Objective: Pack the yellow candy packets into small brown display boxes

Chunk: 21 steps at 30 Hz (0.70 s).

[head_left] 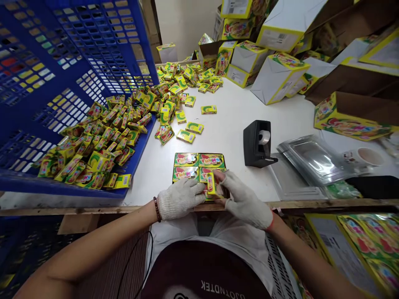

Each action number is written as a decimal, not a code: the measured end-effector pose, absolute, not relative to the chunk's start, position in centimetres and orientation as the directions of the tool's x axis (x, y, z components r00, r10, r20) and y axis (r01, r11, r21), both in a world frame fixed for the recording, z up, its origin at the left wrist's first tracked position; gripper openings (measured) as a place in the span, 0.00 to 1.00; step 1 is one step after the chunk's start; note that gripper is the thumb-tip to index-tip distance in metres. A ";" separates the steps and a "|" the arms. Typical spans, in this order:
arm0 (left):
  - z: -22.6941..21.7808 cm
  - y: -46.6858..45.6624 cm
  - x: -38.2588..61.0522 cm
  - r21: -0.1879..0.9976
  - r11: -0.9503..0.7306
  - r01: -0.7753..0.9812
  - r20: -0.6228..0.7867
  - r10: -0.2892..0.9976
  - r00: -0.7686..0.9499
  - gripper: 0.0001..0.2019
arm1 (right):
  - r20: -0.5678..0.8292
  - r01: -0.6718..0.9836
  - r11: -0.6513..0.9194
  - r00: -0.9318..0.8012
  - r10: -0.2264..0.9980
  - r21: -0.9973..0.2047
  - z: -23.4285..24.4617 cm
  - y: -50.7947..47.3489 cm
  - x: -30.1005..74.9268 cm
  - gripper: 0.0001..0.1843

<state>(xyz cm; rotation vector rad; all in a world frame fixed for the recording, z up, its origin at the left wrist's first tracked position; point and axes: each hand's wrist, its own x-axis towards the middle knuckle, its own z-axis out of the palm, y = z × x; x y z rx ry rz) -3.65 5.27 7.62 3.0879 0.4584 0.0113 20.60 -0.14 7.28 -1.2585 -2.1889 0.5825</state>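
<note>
At the table's front edge sits a display box [186, 159] with small yellow-and-green candy boxes laid flat in rows, their printed faces up. My right hand [247, 201], in a white glove with bare fingertips, grips one small candy box [211, 184] tilted on edge between thumb and fingers, over the right side of the display box. My left hand [182, 197], gloved too, lies over the front left part with its fingers stretched out towards the held box. Both hands hide the display box's front rows.
A blue crate [137, 164] tipped on its side spills many candy boxes [168, 109] onto the white table. A black tape dispenser [254, 143] stands to the right, with clear plastic trays [314, 160] and a cup [363, 158] beyond. Cardboard cartons [277, 79] are piled back right.
</note>
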 end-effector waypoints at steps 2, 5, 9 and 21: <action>7.6 5.3 -4.1 0.031 -0.951 0.309 -0.015 0.309 0.951 0.08 | 0.243 0.706 0.547 -0.492 0.836 -0.451 6.0 -0.1 20.2 0.48; 7.4 5.4 -5.0 0.047 -0.937 0.347 -0.085 0.343 0.936 0.11 | 0.185 0.775 0.581 -0.551 0.814 -0.249 5.6 -0.3 20.1 0.48; 7.0 5.3 -5.7 0.079 -0.916 0.393 -0.088 0.386 0.918 0.12 | 0.128 0.795 0.587 -0.573 0.809 -0.154 6.8 -0.4 19.7 0.44; 6.9 5.2 -5.6 0.126 -0.902 0.414 -0.086 0.405 0.910 0.11 | -0.048 0.833 0.551 -0.553 0.832 -0.054 8.5 0.3 18.3 0.37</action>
